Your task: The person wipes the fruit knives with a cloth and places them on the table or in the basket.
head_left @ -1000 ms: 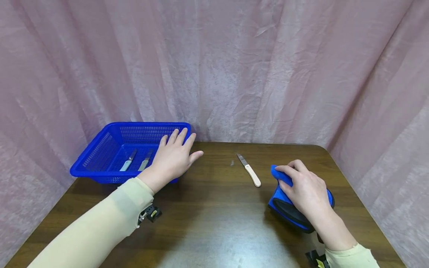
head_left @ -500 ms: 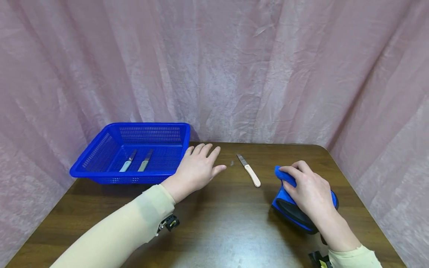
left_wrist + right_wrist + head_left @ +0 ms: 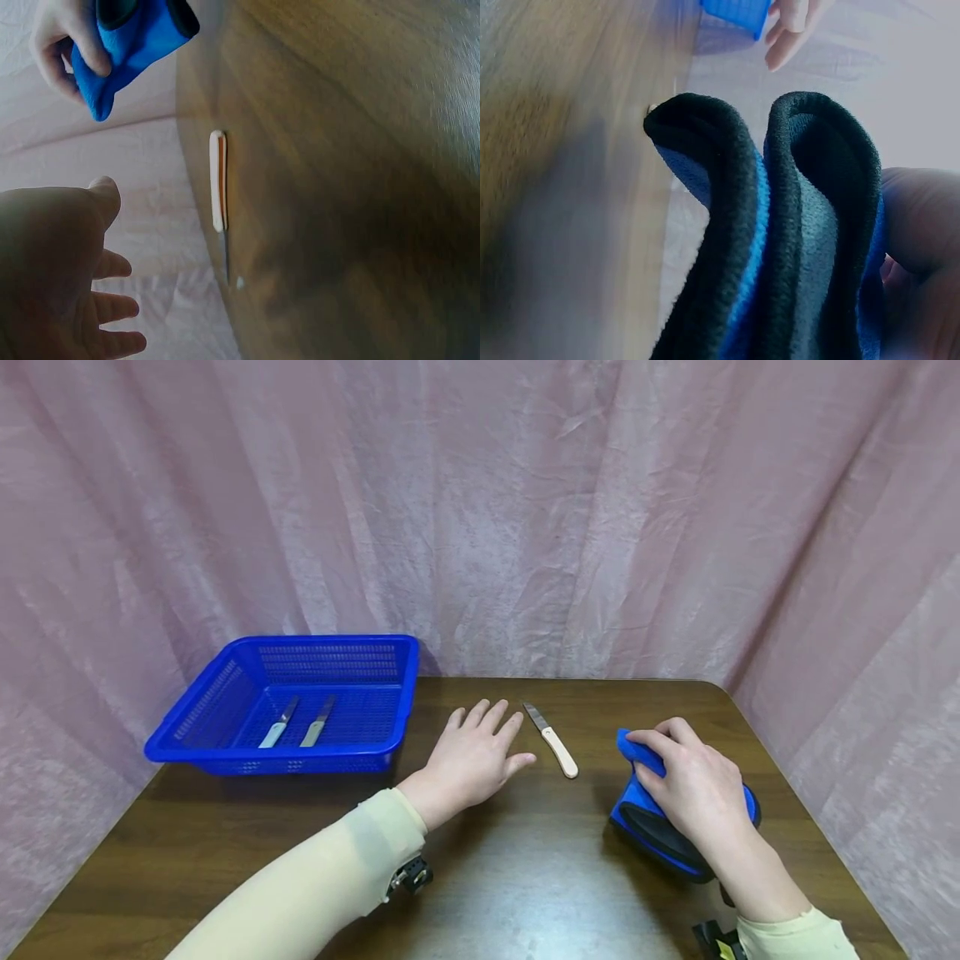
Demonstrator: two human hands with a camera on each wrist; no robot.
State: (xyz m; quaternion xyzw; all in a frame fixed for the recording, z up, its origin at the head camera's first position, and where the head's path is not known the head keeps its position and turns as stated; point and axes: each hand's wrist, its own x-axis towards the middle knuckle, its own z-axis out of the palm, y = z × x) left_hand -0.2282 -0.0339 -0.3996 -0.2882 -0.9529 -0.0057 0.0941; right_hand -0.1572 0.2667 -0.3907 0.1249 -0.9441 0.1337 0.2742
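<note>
A paring knife (image 3: pixel 551 741) with a cream handle lies on the table, blade toward the back. My left hand (image 3: pixel 467 766) is over the table just left of it, fingers spread and holding nothing. In the left wrist view the knife (image 3: pixel 219 184) lies beyond my thumb. At the right, my right hand (image 3: pixel 693 781) pinches a soft blue cloth item (image 3: pixel 628 793) with black edging. Two black-trimmed openings of this cloth item (image 3: pixel 787 225) show side by side in the right wrist view; its far side is hidden under the palm.
A blue plastic basket (image 3: pixel 281 752) stands at the back left of the wooden table (image 3: pixel 495 877). Inside lie two small knives, one with a light blue handle (image 3: pixel 273 734) and one with a greenish handle (image 3: pixel 312 732). A pink curtain (image 3: pixel 510 527) hangs behind.
My left hand has moved right and nearer, from over the basket's right side to beside the knife on the table. The right hand has shifted slightly right with the blue cloth item.
</note>
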